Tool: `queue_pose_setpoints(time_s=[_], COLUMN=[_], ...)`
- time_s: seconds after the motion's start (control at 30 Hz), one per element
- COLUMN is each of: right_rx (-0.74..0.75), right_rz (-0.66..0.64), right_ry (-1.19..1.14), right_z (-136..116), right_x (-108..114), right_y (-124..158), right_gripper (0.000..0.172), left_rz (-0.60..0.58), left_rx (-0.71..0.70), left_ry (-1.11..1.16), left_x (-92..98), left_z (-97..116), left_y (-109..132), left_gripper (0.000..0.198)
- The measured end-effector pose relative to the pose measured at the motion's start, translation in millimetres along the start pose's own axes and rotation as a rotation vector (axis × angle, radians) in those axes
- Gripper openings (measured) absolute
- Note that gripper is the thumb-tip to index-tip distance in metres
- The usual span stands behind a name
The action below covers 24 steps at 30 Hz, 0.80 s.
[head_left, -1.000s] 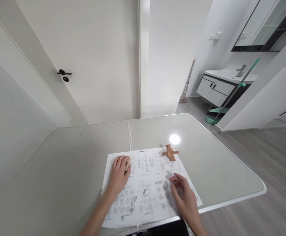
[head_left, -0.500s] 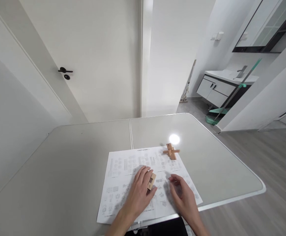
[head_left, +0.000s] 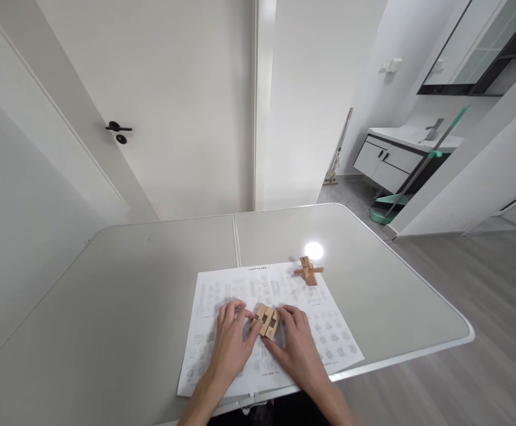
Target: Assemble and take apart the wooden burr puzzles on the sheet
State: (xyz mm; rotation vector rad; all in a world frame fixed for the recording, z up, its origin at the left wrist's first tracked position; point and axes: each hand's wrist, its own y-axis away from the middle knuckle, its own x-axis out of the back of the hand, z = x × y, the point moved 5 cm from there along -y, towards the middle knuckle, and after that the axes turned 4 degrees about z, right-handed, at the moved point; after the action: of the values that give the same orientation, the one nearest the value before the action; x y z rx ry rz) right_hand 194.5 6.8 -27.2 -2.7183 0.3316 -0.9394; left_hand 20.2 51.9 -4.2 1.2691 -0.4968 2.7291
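Wooden blocks, held between the narrowed fingers of the left hand and right hand, could skew apart if one side presses harder.

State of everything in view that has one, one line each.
Left hand: curled, at left side of wooden pieces
Right hand: curled, at their right side
Wooden pieces: side by side, dark notches showing
Crossed wooden pieces: joined, at sheet's far right corner
Printed sheet: spread flat, printed side up
Door: looks shut
Vanity cabinet doors: shut
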Motion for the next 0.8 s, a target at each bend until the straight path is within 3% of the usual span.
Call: queue_pose_setpoints(time_s=[0.13, 0.23, 0.37, 0.5, 0.6, 0.8], right_rx=[-0.065, -0.168, -0.344, -0.452, -0.449, -0.409], right_rz=[-0.057, -0.098, -0.224, -0.329, -0.356, -0.432], right_ry=[-0.146, -0.316, -0.722, -1.049, -1.131, -1.135], right_z=[-2.4, -4.1, -9.3, -16.5, -18.4, -19.6], right_x=[12.4, 21.7, 25.6, 28.4, 32.3, 31.4], right_y=[-3.6, -3.2, -3.0, -5.3, -6.6, -4.0], right_gripper=[0.046, 0.050, 0.059, 0.063, 0.070, 0.071], left_rz=[-0.012, -0.049, -0.057, -0.065, -0.060, -0.155], left_rx=[-0.026, -0.048, -0.060, -0.058, 0.085, 0.519], left_ry=[-0.017, -0.045, -0.123, -0.107, 0.099, 0.828], left_x=[7.6, 12.1, 13.0, 8.8, 8.4, 14.6], left_z=[0.0, -0.1, 0.2, -2.2, -9.9, -7.1], left_y=[-4.0, -7.1, -10.7, -14.9, -18.1, -9.4], left_gripper=[0.016, 0.017, 0.028, 0.023, 0.032, 0.054])
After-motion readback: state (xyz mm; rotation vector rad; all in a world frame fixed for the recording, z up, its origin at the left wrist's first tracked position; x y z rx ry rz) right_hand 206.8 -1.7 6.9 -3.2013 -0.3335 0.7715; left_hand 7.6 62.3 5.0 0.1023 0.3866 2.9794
